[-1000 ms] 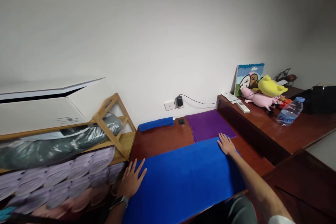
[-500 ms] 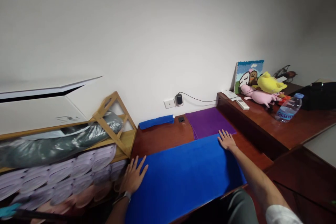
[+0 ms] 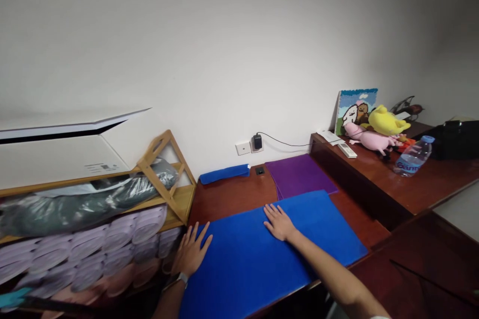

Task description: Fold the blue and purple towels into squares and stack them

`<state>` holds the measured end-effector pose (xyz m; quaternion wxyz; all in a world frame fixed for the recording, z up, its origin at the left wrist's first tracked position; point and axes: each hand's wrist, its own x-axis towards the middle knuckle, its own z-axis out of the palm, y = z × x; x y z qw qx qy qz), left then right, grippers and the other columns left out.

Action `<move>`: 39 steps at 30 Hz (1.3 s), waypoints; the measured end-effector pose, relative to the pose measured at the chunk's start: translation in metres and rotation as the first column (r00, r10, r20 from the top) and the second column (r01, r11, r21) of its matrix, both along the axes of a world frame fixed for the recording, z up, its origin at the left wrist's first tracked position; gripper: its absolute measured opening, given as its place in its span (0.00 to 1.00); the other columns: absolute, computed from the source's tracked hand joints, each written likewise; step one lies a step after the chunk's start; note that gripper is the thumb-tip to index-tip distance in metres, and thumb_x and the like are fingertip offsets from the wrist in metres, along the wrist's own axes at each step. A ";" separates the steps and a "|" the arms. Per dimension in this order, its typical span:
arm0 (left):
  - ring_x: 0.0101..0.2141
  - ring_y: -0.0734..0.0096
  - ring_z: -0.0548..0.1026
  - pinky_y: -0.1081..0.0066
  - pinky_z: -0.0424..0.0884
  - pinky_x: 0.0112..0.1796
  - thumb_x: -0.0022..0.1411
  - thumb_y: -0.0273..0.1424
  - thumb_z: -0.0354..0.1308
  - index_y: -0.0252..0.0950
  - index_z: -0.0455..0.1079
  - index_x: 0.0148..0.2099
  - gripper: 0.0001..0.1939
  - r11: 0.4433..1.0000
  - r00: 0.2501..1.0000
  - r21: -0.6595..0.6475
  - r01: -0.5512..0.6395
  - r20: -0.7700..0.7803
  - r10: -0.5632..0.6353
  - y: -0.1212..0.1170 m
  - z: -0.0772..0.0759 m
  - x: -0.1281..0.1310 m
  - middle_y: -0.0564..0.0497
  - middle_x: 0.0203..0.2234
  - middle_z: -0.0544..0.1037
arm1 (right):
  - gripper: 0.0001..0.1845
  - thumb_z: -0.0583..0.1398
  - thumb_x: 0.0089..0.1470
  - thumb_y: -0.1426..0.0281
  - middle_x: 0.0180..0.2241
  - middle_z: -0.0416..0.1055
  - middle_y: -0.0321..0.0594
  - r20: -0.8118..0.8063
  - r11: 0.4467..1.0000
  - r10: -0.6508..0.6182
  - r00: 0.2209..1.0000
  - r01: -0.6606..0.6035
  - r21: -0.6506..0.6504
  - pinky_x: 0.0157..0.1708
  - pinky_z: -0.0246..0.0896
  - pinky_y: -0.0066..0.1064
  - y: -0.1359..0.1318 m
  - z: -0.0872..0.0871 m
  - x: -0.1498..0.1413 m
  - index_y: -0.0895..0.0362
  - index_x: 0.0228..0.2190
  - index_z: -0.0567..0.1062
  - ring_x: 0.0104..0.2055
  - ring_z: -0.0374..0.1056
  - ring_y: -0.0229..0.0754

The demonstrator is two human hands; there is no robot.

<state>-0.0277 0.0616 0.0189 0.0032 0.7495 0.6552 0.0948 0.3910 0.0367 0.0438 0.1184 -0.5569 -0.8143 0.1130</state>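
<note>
A large blue mat (image 3: 269, 254) lies flat on the dark wooden surface (image 3: 228, 199) in front of me. My left hand (image 3: 191, 251) rests with spread fingers on the mat's left edge; a watch is on that wrist. My right hand (image 3: 277, 222) lies flat, palm down, on the far middle of the mat. Neither hand holds anything. Just beyond the mat is a purple mat (image 3: 299, 175), and a rolled blue cloth (image 3: 224, 173) lies against the wall.
A bamboo rack (image 3: 164, 179) at left holds wrapped grey bundles and pale rolled towels (image 3: 93, 254). A raised wooden shelf (image 3: 392, 179) at right carries plush toys (image 3: 377, 129), a water bottle (image 3: 411, 157), a remote and a picture. A plugged charger (image 3: 257, 142) sits on the wall.
My right hand slid left along the far edge of the blue mat, from its right corner to the middle. My left hand stayed in place.
</note>
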 end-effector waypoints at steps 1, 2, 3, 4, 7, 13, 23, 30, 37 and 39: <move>0.76 0.41 0.53 0.43 0.56 0.72 0.75 0.50 0.45 0.45 0.57 0.78 0.35 1.000 1.000 -0.001 -0.001 -0.003 0.001 0.001 0.000 -0.001 0.39 0.78 0.57 | 0.38 0.42 0.76 0.51 0.77 0.48 0.45 0.025 0.999 -0.043 0.999 0.043 -0.007 0.78 0.33 0.48 0.000 0.000 0.022 0.57 0.77 0.53 0.80 0.41 0.49; 0.76 0.41 0.53 0.43 0.56 0.71 0.74 0.50 0.45 0.45 0.57 0.78 0.35 1.000 1.000 0.000 -0.002 -0.005 0.002 0.001 -0.001 -0.001 0.39 0.78 0.57 | 0.38 0.41 0.76 0.51 0.78 0.47 0.44 0.054 0.996 -0.092 0.994 0.093 -0.017 0.78 0.33 0.48 0.000 0.001 0.050 0.57 0.77 0.52 0.80 0.40 0.49; 0.76 0.41 0.54 0.43 0.56 0.71 0.74 0.51 0.45 0.45 0.57 0.78 0.36 1.000 1.000 0.003 -0.001 -0.006 0.001 0.002 -0.002 -0.002 0.39 0.78 0.57 | 0.38 0.41 0.76 0.52 0.78 0.46 0.44 0.088 0.988 -0.148 0.985 0.151 -0.028 0.78 0.33 0.49 0.001 0.003 0.080 0.57 0.77 0.52 0.80 0.40 0.50; 0.76 0.41 0.54 0.42 0.57 0.71 0.74 0.51 0.45 0.45 0.57 0.78 0.36 1.000 1.000 0.009 0.001 -0.006 -0.001 0.003 -0.003 -0.003 0.39 0.77 0.58 | 0.38 0.41 0.76 0.52 0.78 0.44 0.43 0.123 0.974 -0.214 0.969 0.221 -0.043 0.78 0.33 0.49 0.002 0.004 0.111 0.57 0.77 0.51 0.81 0.39 0.50; 0.75 0.40 0.56 0.40 0.58 0.70 0.75 0.51 0.45 0.45 0.58 0.77 0.35 0.999 1.000 0.032 0.014 -0.002 -0.014 0.005 -0.007 -0.006 0.39 0.77 0.60 | 0.38 0.41 0.75 0.55 0.79 0.42 0.44 0.209 0.887 -0.433 0.877 0.456 -0.076 0.78 0.33 0.49 0.005 0.005 0.191 0.59 0.77 0.51 0.81 0.38 0.51; 0.75 0.36 0.57 0.41 0.60 0.70 0.75 0.49 0.45 0.41 0.60 0.77 0.35 0.997 0.998 0.058 0.053 -0.034 -0.051 0.007 -0.010 -0.011 0.35 0.76 0.59 | 0.39 0.38 0.75 0.54 0.79 0.40 0.43 0.207 0.846 -0.514 0.832 0.532 -0.037 0.78 0.31 0.47 0.009 -0.015 0.240 0.60 0.78 0.47 0.81 0.35 0.48; 0.75 0.42 0.55 0.42 0.59 0.70 0.74 0.52 0.44 0.45 0.58 0.78 0.36 0.999 0.999 0.038 0.003 -0.035 -0.002 0.004 -0.007 -0.003 0.41 0.77 0.60 | 0.37 0.44 0.73 0.61 0.78 0.45 0.49 0.242 0.841 -0.520 0.819 0.540 -0.021 0.78 0.30 0.51 0.009 0.018 0.201 0.64 0.76 0.52 0.81 0.38 0.54; 0.76 0.42 0.55 0.43 0.58 0.71 0.74 0.52 0.44 0.45 0.58 0.78 0.36 0.999 1.000 0.031 -0.010 -0.028 0.010 0.004 -0.006 -0.003 0.39 0.77 0.59 | 0.38 0.44 0.76 0.54 0.78 0.46 0.45 -0.016 0.991 -0.039 0.999 0.040 0.126 0.78 0.35 0.47 0.003 -0.001 -0.010 0.60 0.77 0.51 0.80 0.41 0.49; 0.76 0.43 0.54 0.42 0.57 0.71 0.75 0.50 0.43 0.44 0.58 0.77 0.35 0.999 0.999 0.032 0.007 -0.032 -0.006 0.005 -0.007 -0.005 0.39 0.77 0.59 | 0.38 0.42 0.76 0.51 0.77 0.48 0.45 0.026 0.994 -0.102 0.994 0.102 0.026 0.78 0.35 0.49 0.002 -0.013 0.040 0.56 0.77 0.53 0.80 0.41 0.49; 0.76 0.42 0.56 0.41 0.58 0.70 0.74 0.50 0.44 0.44 0.59 0.77 0.35 0.999 1.000 0.049 0.012 -0.029 -0.011 0.006 -0.009 -0.006 0.40 0.76 0.60 | 0.38 0.41 0.75 0.52 0.78 0.47 0.44 0.084 0.969 -0.248 0.965 0.249 0.008 0.78 0.34 0.51 0.004 -0.011 0.109 0.55 0.77 0.52 0.80 0.40 0.51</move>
